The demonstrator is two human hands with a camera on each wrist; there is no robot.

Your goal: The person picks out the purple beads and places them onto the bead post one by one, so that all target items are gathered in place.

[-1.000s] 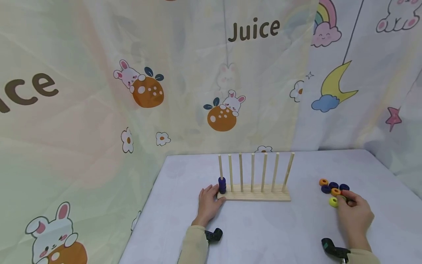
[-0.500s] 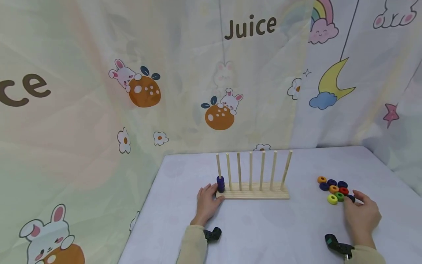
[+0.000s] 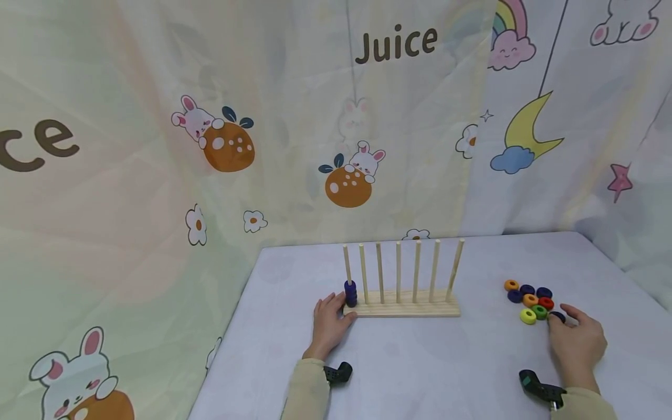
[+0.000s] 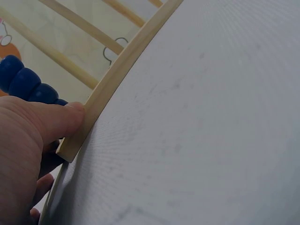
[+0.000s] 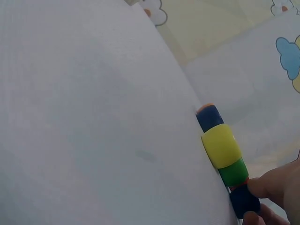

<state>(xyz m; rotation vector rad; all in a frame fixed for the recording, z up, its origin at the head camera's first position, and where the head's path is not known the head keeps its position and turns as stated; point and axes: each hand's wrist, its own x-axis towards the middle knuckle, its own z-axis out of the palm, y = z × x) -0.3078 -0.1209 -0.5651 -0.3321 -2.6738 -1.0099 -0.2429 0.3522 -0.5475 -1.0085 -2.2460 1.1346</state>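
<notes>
The fingers [image 5: 251, 218] of the right hand [image 3: 578, 343] pinch a dark blue bead [image 5: 244, 201] at the near right edge of a loose cluster, low at the surface [image 3: 430, 361]. Close by lie a red bead [image 3: 546, 303], a green bead [image 3: 538, 312] and a yellow bead [image 3: 528, 316], with orange and more dark blue ones behind. Well to the left, the left hand [image 3: 329, 326] holds the end of a wooden peg rack [image 3: 401, 311], whose leftmost peg carries stacked blue beads [image 3: 350, 294]. The step appears to be picking up; the next move calls for a clean lift, without nudging neighbours.
</notes>
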